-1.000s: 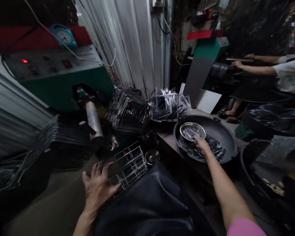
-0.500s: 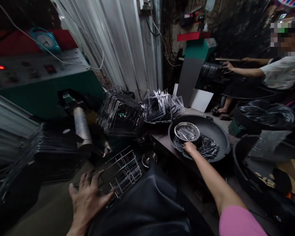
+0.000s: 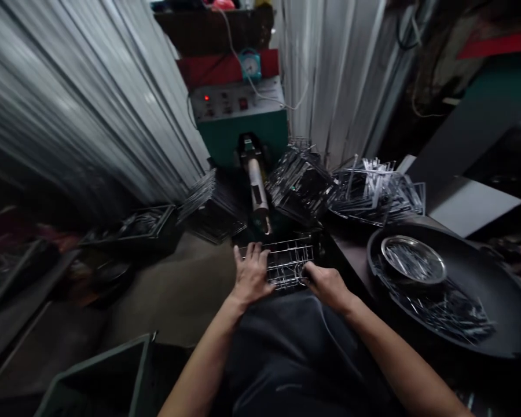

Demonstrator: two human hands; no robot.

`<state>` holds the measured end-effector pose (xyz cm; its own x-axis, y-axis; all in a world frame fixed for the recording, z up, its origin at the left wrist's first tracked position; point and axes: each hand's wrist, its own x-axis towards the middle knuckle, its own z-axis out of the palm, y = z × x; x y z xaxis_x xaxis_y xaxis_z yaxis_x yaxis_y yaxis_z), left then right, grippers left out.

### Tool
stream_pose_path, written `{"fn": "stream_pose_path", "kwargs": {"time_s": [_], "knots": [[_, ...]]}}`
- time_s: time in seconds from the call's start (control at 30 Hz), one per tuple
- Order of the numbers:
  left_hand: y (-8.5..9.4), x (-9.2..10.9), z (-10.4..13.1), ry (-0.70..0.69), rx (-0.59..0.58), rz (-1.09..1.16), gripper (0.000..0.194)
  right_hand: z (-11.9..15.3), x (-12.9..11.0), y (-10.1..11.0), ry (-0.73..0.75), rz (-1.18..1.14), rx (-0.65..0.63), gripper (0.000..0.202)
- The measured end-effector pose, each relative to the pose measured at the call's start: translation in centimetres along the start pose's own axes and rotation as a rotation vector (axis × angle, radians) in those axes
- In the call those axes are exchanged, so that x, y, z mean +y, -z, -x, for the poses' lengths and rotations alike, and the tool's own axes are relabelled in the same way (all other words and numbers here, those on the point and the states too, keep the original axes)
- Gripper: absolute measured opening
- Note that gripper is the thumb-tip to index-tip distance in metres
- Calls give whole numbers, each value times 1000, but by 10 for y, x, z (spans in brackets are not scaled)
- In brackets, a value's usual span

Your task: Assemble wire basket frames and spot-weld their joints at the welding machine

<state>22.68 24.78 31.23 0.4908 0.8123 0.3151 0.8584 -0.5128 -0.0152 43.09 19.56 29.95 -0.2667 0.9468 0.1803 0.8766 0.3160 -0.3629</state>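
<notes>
Across my lap, below the machine's arm, lies a small wire rack [image 3: 289, 260] of thin crossed metal rods. My left hand [image 3: 252, 275] grips its left end, fingers over the far side and thumb at the near edge. At the right end, the closed fingers of my right hand [image 3: 327, 284] touch the rack; whatever they pinch is too small to make out. Just beyond the rack is the tip of the welding-type machine arm [image 3: 258, 191]. To the right, a wide dark pan [image 3: 507, 313] holds loose short metal rods [image 3: 455, 313] and a steel bowl [image 3: 434, 281] of similar pieces.
A green machine [image 3: 217, 136] with a lit red lamp faces me. Stacked wire frames stand left [image 3: 212, 208] and right [image 3: 301, 182] of its arm. More wire frames [image 3: 375, 191] lie heaped farther right. A green bin [image 3: 143, 370] sits at lower left, and corrugated metal walls [image 3: 125, 87] rise behind.
My view has turned left toward the machine. My right hand has left the pan and come to the rack's right end. My left hand has closed on the rack's left end.
</notes>
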Motion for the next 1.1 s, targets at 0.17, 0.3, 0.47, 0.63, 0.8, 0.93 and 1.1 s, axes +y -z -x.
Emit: {"fn": "stream_pose_path", "kwargs": {"time_s": [0.17, 0.3, 0.47, 0.63, 0.8, 0.93, 1.1], "knots": [[-3, -6, 4, 14, 26, 43, 66, -34, -41, -11, -3, 330, -122, 20], [-8, -17, 5, 67, 22, 67, 67, -38, -50, -6, 69, 384, -214, 21], [-9, -21, 8, 27, -8, 98, 62, -51, -55, -10, 109, 448, -328, 20], [-10, -16, 10, 37, -16, 142, 53, -61, -61, -40, -71, 312, -154, 24], [-10, -15, 10, 85, -7, 183, 49, -53, -66, -51, -211, 168, -102, 15], [-7, -16, 9, 73, -8, 164, 53, -53, -61, -32, -107, 121, -248, 16], [-3, -20, 8, 48, -22, 164, 58, -54, -52, -6, 128, 54, -409, 19]]}}
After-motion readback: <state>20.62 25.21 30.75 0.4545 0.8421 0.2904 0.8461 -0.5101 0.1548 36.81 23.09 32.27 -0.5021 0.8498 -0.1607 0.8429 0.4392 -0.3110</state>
